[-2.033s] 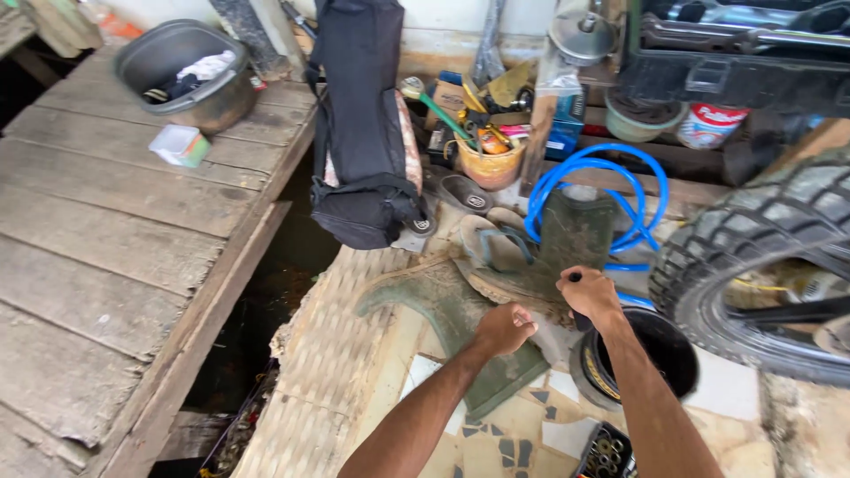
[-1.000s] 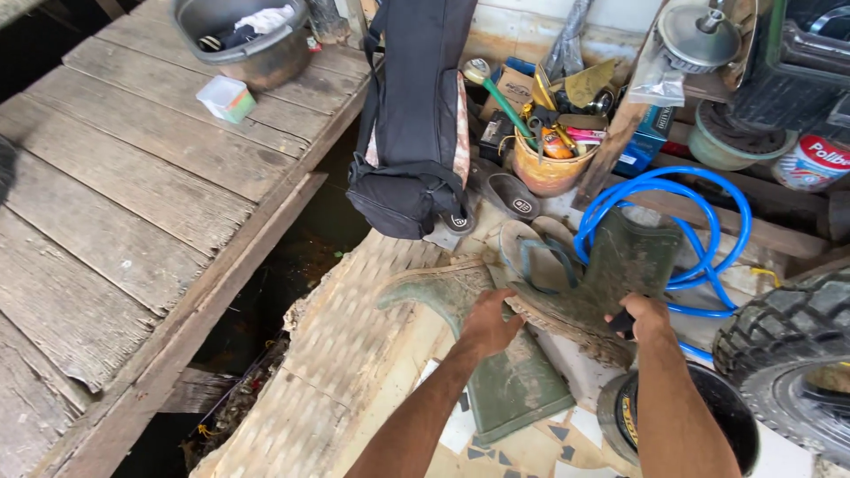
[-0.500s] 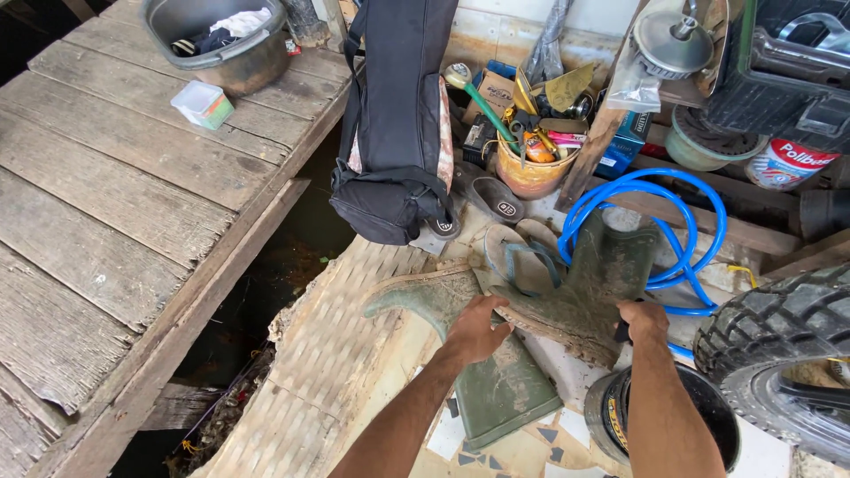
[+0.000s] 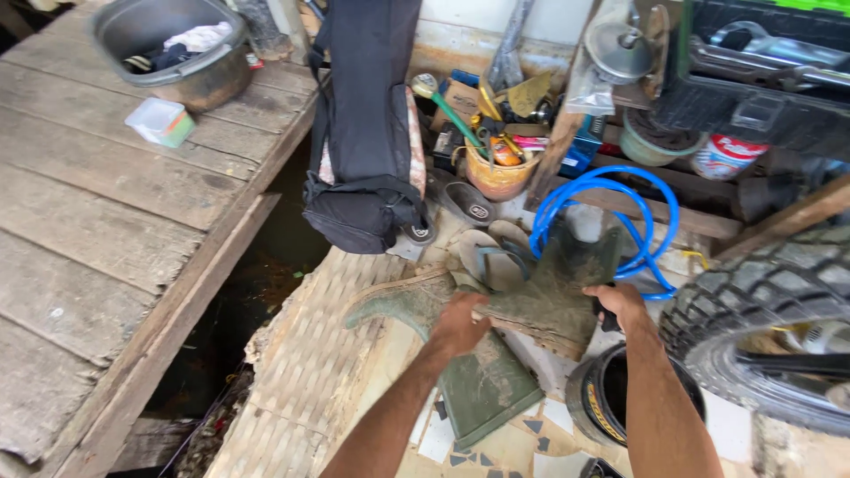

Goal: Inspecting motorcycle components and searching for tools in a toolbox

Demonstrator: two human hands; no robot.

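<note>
Two hands on a pair of muddy green rubber boots, low on a patterned floor mat

The left hand [image 4: 459, 323] is clenched on the near boot [image 4: 443, 350] where foot meets shaft; that boot lies flat on the mat [image 4: 328, 354], its toe pointing left toward the mat's left edge and its shaft running down toward the near edge. The right hand [image 4: 620, 305] grasps the far boot [image 4: 553, 296], held off the floor with its sole edge facing the camera and its shaft slanting up and right toward a coil of blue hose [image 4: 611, 221]. The two boots touch between the hands, long axes crossing; each hand is nearest its own boot. A black bucket [image 4: 620, 398] sits under the right forearm, a knobbly tyre [image 4: 761, 310] at the right edge, a black bag [image 4: 367, 124] behind
</note>
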